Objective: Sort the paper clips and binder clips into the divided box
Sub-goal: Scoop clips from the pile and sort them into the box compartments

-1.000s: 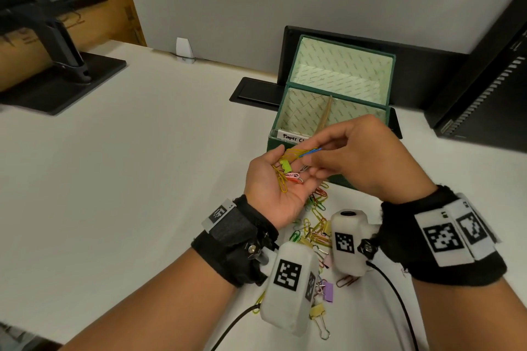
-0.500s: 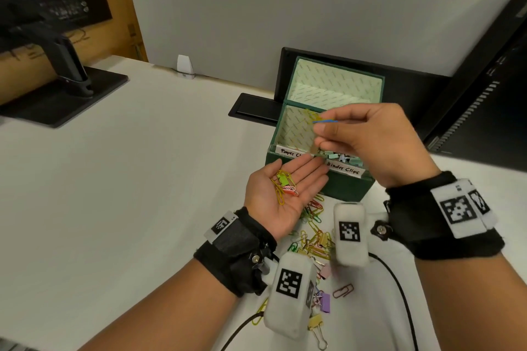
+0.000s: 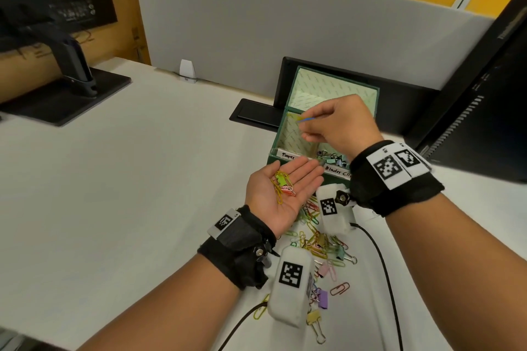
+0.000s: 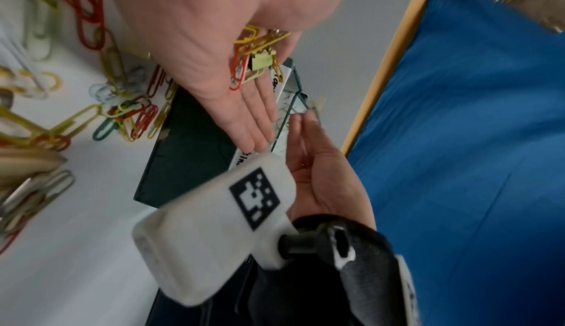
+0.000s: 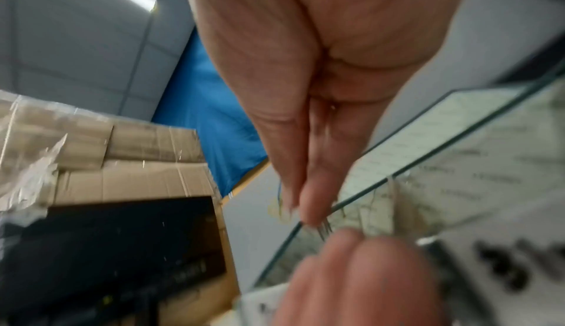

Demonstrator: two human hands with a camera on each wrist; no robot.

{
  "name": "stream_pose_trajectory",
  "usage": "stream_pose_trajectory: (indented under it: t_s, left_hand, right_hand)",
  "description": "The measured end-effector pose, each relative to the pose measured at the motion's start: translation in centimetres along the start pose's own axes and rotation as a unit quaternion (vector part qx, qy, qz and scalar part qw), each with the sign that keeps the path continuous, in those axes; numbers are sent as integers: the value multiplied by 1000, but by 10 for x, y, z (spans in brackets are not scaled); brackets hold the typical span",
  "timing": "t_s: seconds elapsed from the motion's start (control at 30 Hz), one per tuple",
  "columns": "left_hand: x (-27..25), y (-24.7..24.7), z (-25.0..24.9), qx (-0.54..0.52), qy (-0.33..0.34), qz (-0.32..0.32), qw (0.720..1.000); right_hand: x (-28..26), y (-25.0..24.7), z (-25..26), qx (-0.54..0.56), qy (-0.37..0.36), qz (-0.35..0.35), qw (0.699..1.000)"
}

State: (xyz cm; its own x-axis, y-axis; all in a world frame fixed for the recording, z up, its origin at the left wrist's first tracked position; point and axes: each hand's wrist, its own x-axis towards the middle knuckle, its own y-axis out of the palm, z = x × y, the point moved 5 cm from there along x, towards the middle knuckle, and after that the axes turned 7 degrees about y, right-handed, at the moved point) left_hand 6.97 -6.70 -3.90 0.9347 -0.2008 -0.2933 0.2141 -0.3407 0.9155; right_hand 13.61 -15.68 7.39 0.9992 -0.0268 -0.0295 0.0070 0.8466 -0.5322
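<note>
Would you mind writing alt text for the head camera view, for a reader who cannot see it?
A right hand pinches a blue paper clip above the paper-clip side of an open green divided box, while the left hand lies palm up beside it, holding mixed clips. More coloured clips lie scattered on the white desk.

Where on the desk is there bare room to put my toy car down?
The wide white stretch of desk left of the left hand, between the monitor stand and the green box, is bare. It is crowded near the wrists, where the loose pile of clips lies on the desk in front of the box, with a black cable beside it.
</note>
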Motion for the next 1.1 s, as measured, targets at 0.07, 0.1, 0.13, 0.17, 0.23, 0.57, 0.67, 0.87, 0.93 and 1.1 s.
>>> stream_pose_trajectory:
  t_s: [0.07, 0.1, 0.13, 0.17, 0.23, 0.57, 0.67, 0.87, 0.93, 1.1]
  left_hand:
    - [-1, 0, 0, 5, -1, -1, 1000]
    - [-2, 1, 0, 8, -3, -2, 1000]
    - [-2, 1, 0, 11, -4, -2, 1000]
    - [-2, 1, 0, 11, -5, -2, 1000]
    - [-1, 1, -2, 2, 1, -4, 1000]
    - [0, -1, -2, -18, 13, 11, 1000]
    - [2, -5, -3, -11, 15, 3, 1000]
    - [1, -3, -1, -18, 21, 14, 1000]
    - [-1, 0, -3, -6, 36, 19, 999]
    - [-3, 3, -5, 16, 49, 28, 998]
  right_hand:
    - [0, 5, -3, -135, 10, 36, 990]
    - [-2, 7, -4, -171, 13, 47, 984]
    - [-3, 6, -3, -181, 8, 45, 982]
    - [-7, 3, 0, -179, -5, 33, 983]
    - [-20, -2, 11, -186, -50, 0, 981]
    - [-82, 29, 1, -339, -73, 83, 934]
    - [-86, 42, -3, -367, -105, 71, 921]
    - [-87, 48, -9, -363, -98, 41, 926]
    - [-85, 42, -11, -318, -83, 34, 944]
    - [-77, 29, -16, -255, -23, 40, 966]
